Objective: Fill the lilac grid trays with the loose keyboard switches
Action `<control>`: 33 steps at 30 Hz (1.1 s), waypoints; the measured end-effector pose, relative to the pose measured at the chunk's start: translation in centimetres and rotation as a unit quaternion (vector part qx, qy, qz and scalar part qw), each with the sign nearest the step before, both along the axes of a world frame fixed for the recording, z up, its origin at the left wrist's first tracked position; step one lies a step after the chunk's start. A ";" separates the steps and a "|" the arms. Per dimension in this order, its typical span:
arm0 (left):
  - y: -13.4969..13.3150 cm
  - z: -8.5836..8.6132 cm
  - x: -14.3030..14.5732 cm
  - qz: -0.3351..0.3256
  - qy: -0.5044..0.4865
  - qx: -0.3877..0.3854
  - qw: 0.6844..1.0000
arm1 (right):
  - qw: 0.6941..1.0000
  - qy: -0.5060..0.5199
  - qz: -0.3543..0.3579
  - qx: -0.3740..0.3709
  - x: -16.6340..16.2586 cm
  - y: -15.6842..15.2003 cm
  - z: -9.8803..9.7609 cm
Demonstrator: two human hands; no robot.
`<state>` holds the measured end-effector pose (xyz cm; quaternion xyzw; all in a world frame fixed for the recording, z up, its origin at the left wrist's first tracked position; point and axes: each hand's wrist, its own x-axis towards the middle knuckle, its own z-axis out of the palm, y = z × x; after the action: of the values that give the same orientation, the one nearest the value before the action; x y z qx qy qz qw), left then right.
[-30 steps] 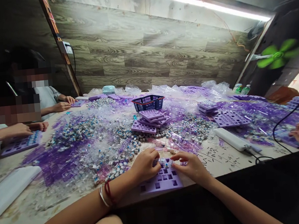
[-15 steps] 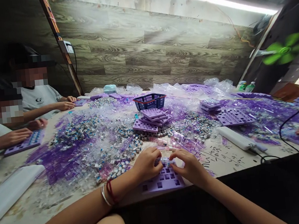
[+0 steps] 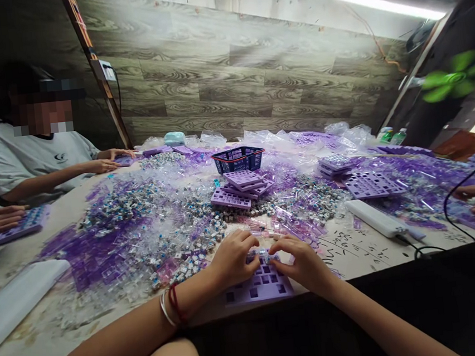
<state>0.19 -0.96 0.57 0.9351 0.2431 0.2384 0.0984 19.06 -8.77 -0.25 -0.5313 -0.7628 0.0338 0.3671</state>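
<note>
A purple keyboard plate (image 3: pixel 260 292) with square cutouts lies at the table's near edge, between my hands. My left hand (image 3: pixel 237 258) is bent over its upper left part, thumb and fingers drawn together in a pinch. From the other side my right hand (image 3: pixel 299 257) curls its thumb and forefinger at the plate's top right. Small clear and whitish pieces (image 3: pixel 263 254) show between the fingertips, along the plate's far rows. What exactly each hand pinches is too small and partly hidden to make out.
Heaps of small key switches (image 3: pixel 118 207) and purple clear keycaps (image 3: pixel 97 253) cover the table. Beyond my hands are stacked purple plates (image 3: pixel 242 188) and a dark basket (image 3: pixel 238 160). White bars lie left (image 3: pixel 22 302) and right (image 3: pixel 376 218). Co-workers' hands (image 3: pixel 107 159) work at both sides.
My hands stay at nearly the same spot on the plate, with only slight finger motion. At the left, the nearer co-worker and their plate have shifted left; at the right, another co-worker's hand has appeared.
</note>
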 end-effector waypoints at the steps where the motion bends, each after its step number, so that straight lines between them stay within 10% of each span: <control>1: 0.0 0.0 0.0 -0.013 -0.006 0.003 1.000 | 1.000 0.001 0.006 -0.001 0.0 0.0 0.0; 33: 0.0 -0.5 1.1 -0.086 -0.028 -0.036 0.995 | 0.982 -0.164 0.040 -0.086 -1.0 0.8 2.8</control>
<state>1.26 -0.98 0.05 0.9414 0.1672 0.2460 0.1592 18.05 -7.97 2.55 -0.5286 -0.8273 0.0259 0.1883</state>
